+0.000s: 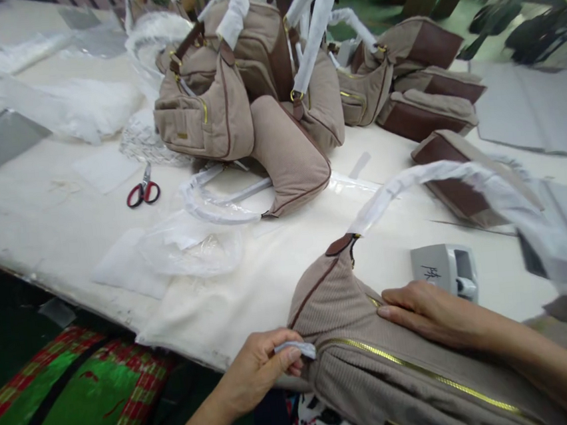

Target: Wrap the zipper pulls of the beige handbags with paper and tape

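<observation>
A beige corduroy handbag (343, 307) with brown piping and gold zippers lies at the table's near edge. A white-wrapped handle (425, 173) arches above it. My left hand (263, 368) is closed, pinching the wrapped zipper pull (301, 349) between thumb and fingers at the left end of the front gold zipper (408, 364). Across the bag's upper part, my right hand (426, 312) grips the fabric beside the top zipper, its thumb on the near side. The undersides of the right fingers are hidden.
Several similar handbags (204, 113) are piled at the back. Red-handled scissors (143, 189) and clear plastic bags (191, 248) lie left of centre. A grey tape dispenser (439, 267) stands behind my right hand; a green plaid-edged bag (71, 406) sits below the table, lower left.
</observation>
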The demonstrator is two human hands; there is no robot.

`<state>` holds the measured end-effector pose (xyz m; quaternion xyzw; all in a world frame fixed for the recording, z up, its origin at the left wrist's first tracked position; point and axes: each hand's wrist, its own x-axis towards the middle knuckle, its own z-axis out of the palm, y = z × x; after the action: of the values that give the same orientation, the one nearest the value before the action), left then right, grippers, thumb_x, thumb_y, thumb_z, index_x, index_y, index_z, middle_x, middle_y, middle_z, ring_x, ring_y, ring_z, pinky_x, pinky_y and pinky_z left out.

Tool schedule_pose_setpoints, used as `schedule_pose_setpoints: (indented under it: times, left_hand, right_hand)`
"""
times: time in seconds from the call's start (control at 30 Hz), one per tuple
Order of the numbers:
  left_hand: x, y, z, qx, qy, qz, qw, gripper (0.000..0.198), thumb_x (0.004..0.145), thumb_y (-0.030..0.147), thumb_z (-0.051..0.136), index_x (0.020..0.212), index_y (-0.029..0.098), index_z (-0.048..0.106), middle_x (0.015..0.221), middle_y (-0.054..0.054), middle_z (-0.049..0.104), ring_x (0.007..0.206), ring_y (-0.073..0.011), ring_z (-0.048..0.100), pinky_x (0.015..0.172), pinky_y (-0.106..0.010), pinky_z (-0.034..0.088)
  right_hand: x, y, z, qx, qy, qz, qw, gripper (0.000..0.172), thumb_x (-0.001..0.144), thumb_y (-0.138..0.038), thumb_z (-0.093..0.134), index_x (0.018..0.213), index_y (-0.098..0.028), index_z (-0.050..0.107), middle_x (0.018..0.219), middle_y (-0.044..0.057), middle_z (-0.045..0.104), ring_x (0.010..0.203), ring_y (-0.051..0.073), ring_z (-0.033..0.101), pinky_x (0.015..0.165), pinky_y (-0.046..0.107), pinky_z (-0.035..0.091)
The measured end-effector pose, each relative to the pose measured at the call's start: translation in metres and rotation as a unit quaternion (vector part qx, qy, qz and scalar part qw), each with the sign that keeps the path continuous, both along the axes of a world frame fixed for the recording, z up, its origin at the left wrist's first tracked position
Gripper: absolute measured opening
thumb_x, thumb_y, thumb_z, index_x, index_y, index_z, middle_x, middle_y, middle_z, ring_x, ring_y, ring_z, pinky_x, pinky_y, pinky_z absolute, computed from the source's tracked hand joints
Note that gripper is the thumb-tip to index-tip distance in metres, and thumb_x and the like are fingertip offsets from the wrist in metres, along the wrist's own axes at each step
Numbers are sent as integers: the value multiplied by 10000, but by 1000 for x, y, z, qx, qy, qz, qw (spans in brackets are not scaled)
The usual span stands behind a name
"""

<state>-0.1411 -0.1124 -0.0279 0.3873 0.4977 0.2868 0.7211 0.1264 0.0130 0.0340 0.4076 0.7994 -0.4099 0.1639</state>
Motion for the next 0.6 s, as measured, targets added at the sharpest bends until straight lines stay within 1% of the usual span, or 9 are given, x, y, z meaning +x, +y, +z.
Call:
schedule_pose_setpoints:
  times: [0.07, 0.13, 0.2, 0.27, 0.33, 0.4, 0.5, 0.57, 0.6]
  left_hand:
    - [-7, 11, -2, 56, 35, 1, 998, 258, 806, 357, 506, 865, 145, 640, 710, -28, 618, 682, -144, 563, 660, -226, 438]
    - [-13, 22, -9, 82, 64, 6, 995, 236, 784, 334, 524, 851, 147, 651, 703, -24, 618, 692, -152, 559, 664, -227, 433]
    - [-19, 28, -18, 76, 74, 2, 994, 217, 745, 299, 553, 863, 150, 659, 721, -22, 632, 713, -162, 564, 671, -229, 435]
    - [-23, 29, -24, 62, 65, -6, 996, 262, 715, 275, 568, 935, 158, 649, 781, -24, 651, 741, -174, 577, 684, -240, 441]
    - [-23, 27, -28, 76, 61, -7, 995, 319, 706, 266, 576, 1006, 172, 629, 876, -31, 662, 799, -189, 584, 724, -256, 443]
    - [-21, 24, -31, 122, 83, 4, 989, 288, 726, 281, 569, 988, 187, 643, 925, -36, 665, 858, -199, 581, 781, -267, 430]
    - [-16, 22, -39, 190, 135, 24, 972, 218, 774, 325, 531, 876, 204, 682, 870, -40, 677, 857, -198, 582, 809, -266, 417]
    - [-14, 24, -45, 214, 158, 28, 964, 220, 787, 340, 518, 849, 210, 685, 837, -43, 675, 823, -193, 586, 790, -262, 423]
    - [-14, 26, -47, 220, 163, 28, 961, 220, 791, 339, 514, 847, 211, 684, 836, -45, 673, 821, -192, 586, 789, -263, 423]
  right_hand:
    - [-7, -4, 7, 84, -22, -1, 996, 388, 898, -417, 326, 649, -182, 509, 535, -3, 498, 495, 115, 463, 506, 240, 285]
    - [-15, -9, 2, 148, -46, -6, 988, 370, 907, -397, 316, 674, -186, 511, 569, 20, 548, 540, 139, 522, 520, 249, 285]
    - [-24, -14, -10, 202, -82, -17, 976, 343, 907, -391, 323, 704, -188, 511, 605, 38, 588, 588, 171, 569, 519, 257, 272]
    - [-30, -20, -18, 246, -116, -32, 962, 325, 899, -403, 341, 714, -192, 506, 615, 41, 607, 600, 191, 588, 509, 262, 255]
    - [-35, -27, -19, 271, -135, -45, 952, 320, 889, -424, 358, 715, -197, 501, 627, 37, 617, 600, 197, 596, 497, 261, 250]
    - [-38, -37, -10, 299, -153, -49, 941, 294, 879, -420, 384, 733, -197, 511, 664, 44, 627, 624, 206, 604, 488, 258, 268]
    - [-41, -49, 16, 347, -134, -14, 928, 188, 852, -364, 444, 848, -204, 543, 732, 56, 627, 672, 218, 608, 496, 262, 332]
    - [-45, -49, 33, 367, -102, 6, 925, 161, 856, -318, 429, 883, -219, 553, 738, 48, 619, 672, 210, 607, 504, 266, 369]
    - [-47, -45, 38, 370, -100, 4, 924, 167, 861, -296, 411, 883, -221, 558, 738, 46, 618, 662, 207, 606, 503, 269, 381]
